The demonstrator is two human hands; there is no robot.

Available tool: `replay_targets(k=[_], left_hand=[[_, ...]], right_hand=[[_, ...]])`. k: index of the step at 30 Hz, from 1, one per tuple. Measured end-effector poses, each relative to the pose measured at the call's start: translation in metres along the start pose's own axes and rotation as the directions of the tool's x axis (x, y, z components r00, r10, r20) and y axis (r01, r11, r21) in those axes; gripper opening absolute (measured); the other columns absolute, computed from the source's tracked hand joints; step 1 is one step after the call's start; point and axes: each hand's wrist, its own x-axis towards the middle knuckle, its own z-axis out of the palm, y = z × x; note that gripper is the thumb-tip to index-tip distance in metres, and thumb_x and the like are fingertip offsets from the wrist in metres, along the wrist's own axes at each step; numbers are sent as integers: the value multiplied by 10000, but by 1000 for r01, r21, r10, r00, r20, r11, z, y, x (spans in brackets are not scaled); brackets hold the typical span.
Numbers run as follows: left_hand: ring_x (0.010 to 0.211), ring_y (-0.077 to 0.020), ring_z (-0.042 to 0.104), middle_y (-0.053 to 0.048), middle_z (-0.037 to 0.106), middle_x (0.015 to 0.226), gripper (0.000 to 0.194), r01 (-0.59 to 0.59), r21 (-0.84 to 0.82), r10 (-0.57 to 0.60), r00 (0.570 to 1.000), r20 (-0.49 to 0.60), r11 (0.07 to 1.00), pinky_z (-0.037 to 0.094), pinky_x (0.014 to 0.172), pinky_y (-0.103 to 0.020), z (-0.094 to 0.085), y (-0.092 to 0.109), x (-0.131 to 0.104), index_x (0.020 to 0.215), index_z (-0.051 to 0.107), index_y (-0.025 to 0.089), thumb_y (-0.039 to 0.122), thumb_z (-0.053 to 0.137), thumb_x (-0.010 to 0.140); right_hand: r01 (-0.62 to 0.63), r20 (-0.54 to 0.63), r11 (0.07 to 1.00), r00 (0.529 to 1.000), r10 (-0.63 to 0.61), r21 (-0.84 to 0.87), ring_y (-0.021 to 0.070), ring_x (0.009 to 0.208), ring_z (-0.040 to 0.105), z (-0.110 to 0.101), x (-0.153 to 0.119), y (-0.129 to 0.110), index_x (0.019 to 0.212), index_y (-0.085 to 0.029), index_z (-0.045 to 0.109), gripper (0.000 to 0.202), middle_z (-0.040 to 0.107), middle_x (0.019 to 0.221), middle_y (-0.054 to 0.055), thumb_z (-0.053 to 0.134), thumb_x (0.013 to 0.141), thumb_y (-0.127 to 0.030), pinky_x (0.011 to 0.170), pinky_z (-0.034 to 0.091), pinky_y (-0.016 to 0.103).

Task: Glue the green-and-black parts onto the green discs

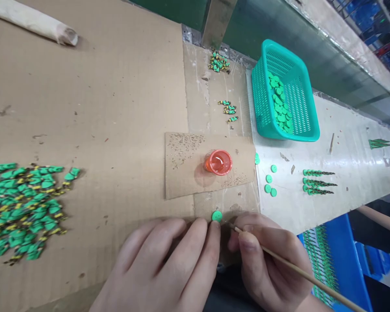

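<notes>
**Cardboard-covered workbench: a fine wooden-handled tool beside a green disc**

The brown cardboard sheet (126,108) spreads across the bench, giving way to a pale, scuffed surface (299,208) on the right. Clock directions here run from the red cup (218,163), which stands on a smaller cardboard piece (182,173) and has liquid inside.

At 6 o'clock, near the bench edge, lies the green disc (216,216). The left hand (178,260), at 7 o'clock, is back-up with its fingers close together and loosely bent; the index fingertip touches the disc's near edge. Its thumb and palm are hidden, so I cannot tell whether it grips anything. The right hand (273,255), at 5 o'clock, is closed around the wooden-handled tool (299,271) in a pen-like pinch, its tip just beside the disc and too small to make out.

Five loose green discs (268,178) lie between 3 and 4 o'clock, with three green-topped, dark-tailed pieces (318,183) farther out that way. At 2 o'clock, a turquoise plastic basket (259,86) holds more green discs (281,106). Four small painted pieces (229,111) and a little heap (219,63) sit around 12 o'clock; a large pile of green, yellow and black pieces (26,212) spreads near 9 o'clock.
</notes>
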Motion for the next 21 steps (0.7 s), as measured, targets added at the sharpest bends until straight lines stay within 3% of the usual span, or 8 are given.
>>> replay_targets(k=[4,6,9,11,13,17,21], left_hand=[[1162,-345,662,-84,824,1330,303,2,-1,-2,1000,20,1000,465,1006,-557,-1,-1,-2,1268,818,180,114,610,1059],[1124,-343,652,-86,826,1290,310,0,2,0,999,46,1000,456,974,-553,-4,-2,0,1261,817,181,141,571,1077],[1041,-310,631,-76,822,1186,303,-13,23,11,995,94,1000,444,912,-509,-10,-4,8,1209,822,194,179,536,1111],[1035,-294,628,-68,820,1172,255,-17,29,14,994,108,999,451,915,-485,-13,-4,15,1152,820,197,179,570,1110],[1051,-284,631,-67,818,1184,209,-20,28,17,993,113,999,466,938,-470,-16,-2,20,1148,808,187,171,604,1104],[1028,-248,644,-49,804,1145,179,50,12,-51,993,105,999,513,918,-436,-21,9,25,1201,776,187,183,622,1109],[969,-231,675,-46,780,1066,161,51,65,-60,987,152,997,565,835,-413,-29,22,21,1212,752,178,204,659,1084]], right_hand=[[-56,-147,982,986,83,178,180,754,780,-1,-6,0,1219,-202,694,218,779,884,30,579,1110,-52,634,690,318],[-65,-173,981,980,97,182,192,827,816,-6,-5,2,1332,-210,712,308,837,989,53,556,1119,-51,712,724,349],[-41,33,998,999,40,37,207,967,847,-18,5,9,1479,-243,702,463,877,1183,80,540,1106,-22,862,740,399],[49,255,998,966,-37,-41,229,1062,841,-25,17,14,1429,-246,730,441,877,1257,93,571,1088,-15,928,729,431],[149,364,987,924,-115,-65,248,1093,820,-29,27,17,1321,-233,761,361,878,1258,98,598,1077,-23,953,717,453],[236,398,962,903,-165,-135,265,1088,779,-28,31,20,1260,-238,764,291,877,1193,82,613,1091,-55,901,698,416],[334,305,931,911,-279,-148,247,996,784,-21,20,29,1194,-240,746,205,866,1104,53,609,1117,-108,838,661,367]])
